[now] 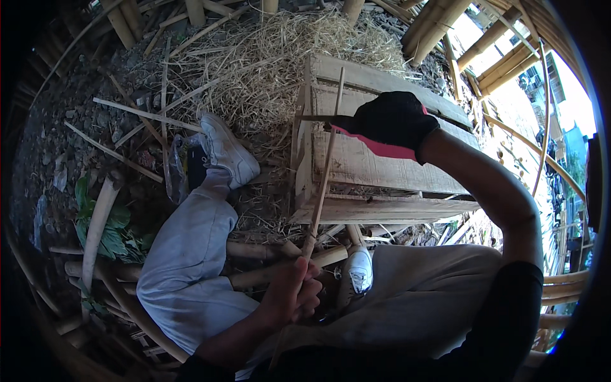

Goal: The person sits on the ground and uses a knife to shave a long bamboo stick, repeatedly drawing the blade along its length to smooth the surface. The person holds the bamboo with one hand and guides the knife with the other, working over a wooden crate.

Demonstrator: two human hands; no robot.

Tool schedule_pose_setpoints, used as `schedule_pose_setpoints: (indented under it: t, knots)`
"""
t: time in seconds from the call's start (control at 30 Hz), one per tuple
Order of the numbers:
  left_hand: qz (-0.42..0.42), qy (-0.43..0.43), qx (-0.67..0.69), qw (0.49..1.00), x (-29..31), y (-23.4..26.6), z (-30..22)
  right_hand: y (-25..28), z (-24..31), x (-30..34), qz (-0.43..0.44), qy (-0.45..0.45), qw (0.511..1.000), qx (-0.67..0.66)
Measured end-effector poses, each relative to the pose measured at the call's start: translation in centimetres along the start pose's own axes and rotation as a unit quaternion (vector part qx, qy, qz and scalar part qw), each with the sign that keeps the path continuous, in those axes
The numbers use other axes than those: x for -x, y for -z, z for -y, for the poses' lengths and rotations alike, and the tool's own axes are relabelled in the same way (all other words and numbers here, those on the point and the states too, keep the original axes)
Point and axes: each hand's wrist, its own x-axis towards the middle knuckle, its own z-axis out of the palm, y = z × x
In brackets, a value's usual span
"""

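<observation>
My bare left hand [294, 293] is closed round a long, thin bamboo strip [325, 181] between my knees. The strip slants up and away from me, and its far end stands over a wooden crate [388, 169]. My right hand [391, 124], in a black and pink glove, grips a knife [315, 118] whose dark narrow blade points left. Near the strip's far end, blade and strip cross; whether they touch I cannot tell. Most of the knife's handle is hidden in the glove.
Pale shavings [267, 70] heap behind the crate. Loose bamboo strips [146, 114] lie on stony ground at the left, near a leafy green plant [114, 223]. A cut bamboo pole [100, 223] stands by it. Thick bamboo poles [439, 28] rise at the far right.
</observation>
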Motion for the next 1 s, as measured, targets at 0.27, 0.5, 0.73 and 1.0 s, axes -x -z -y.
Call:
schedule_pose_setpoints:
  t: [0.27,0.5,0.73,1.0]
  knots:
    - [-0.058,-0.018,-0.050,0.997,0.0,-0.9,-0.2,0.8,3.0,3.0,0.045,0.125,0.988,-0.073]
    - [-0.073,-0.019,-0.055,0.996,0.4,-1.1,-0.3,2.1,6.5,5.0,0.092,0.051,0.994,-0.032]
    - [-0.074,-0.034,-0.044,0.996,0.2,-1.0,-0.2,1.1,6.2,4.7,0.053,0.021,0.998,-0.033]
    - [-0.084,-0.032,-0.030,0.995,0.3,-1.6,-0.2,1.0,5.4,4.8,0.051,0.018,0.997,-0.053]
